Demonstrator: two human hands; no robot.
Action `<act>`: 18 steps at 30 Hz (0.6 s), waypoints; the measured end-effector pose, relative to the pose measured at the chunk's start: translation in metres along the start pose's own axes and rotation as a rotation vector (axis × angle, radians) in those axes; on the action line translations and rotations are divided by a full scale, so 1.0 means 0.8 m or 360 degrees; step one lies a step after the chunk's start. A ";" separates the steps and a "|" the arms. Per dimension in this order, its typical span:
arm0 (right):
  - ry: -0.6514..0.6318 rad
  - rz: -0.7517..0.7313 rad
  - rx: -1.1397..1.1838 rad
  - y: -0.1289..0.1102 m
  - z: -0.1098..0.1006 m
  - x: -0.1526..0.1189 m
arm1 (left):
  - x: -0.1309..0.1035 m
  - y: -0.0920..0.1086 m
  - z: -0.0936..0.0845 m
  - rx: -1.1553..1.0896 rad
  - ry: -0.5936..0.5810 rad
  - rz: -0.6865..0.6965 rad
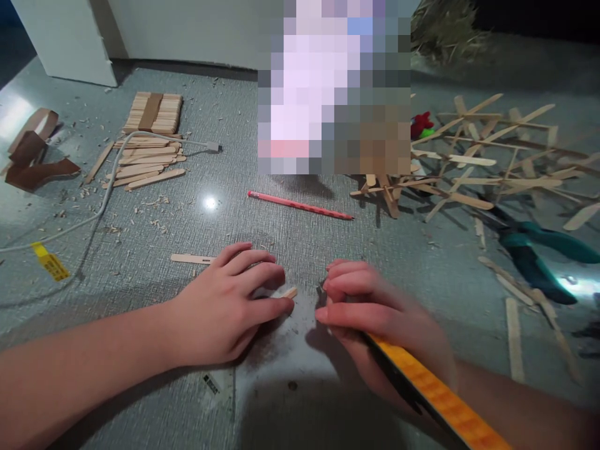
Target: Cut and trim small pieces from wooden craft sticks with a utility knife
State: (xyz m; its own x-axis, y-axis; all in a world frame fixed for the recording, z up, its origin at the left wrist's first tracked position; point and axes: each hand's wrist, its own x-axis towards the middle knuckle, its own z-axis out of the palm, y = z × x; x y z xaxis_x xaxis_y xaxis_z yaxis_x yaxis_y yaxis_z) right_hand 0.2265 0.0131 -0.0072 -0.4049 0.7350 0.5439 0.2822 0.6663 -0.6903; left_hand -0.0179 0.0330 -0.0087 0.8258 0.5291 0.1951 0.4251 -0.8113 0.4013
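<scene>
My left hand lies low over the table, its thumb and forefinger closed on a wooden craft stick. One end of the stick sticks out on the left, and a short cut end shows by the thumb tip. To the right, my right hand is wrapped round a long orange-and-black tool, perhaps a saw or knife; its working end is hidden by the fingers. The two hands are a small gap apart. A red pencil lies beyond them.
Craft sticks lie in a banded bundle with loose ones in front. A white cable crosses the left side. Joined-stick structures and teal-handled pliers are at right. A clear ruler is near the front; shavings are scattered about.
</scene>
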 end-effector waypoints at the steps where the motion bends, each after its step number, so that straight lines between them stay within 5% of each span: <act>1: -0.0006 0.0004 -0.0017 0.000 0.000 0.000 | 0.000 0.000 -0.001 -0.0006 -0.0011 -0.0021; 18: 0.0038 0.0074 0.0012 -0.001 0.001 -0.001 | 0.003 -0.001 -0.004 -0.0107 -0.0038 -0.0113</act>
State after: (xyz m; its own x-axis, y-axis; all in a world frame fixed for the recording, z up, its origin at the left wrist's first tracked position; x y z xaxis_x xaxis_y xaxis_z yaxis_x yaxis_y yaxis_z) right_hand 0.2257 0.0122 -0.0073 -0.3706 0.7678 0.5226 0.2938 0.6307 -0.7183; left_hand -0.0176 0.0357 -0.0060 0.8035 0.5778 0.1431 0.4575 -0.7533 0.4725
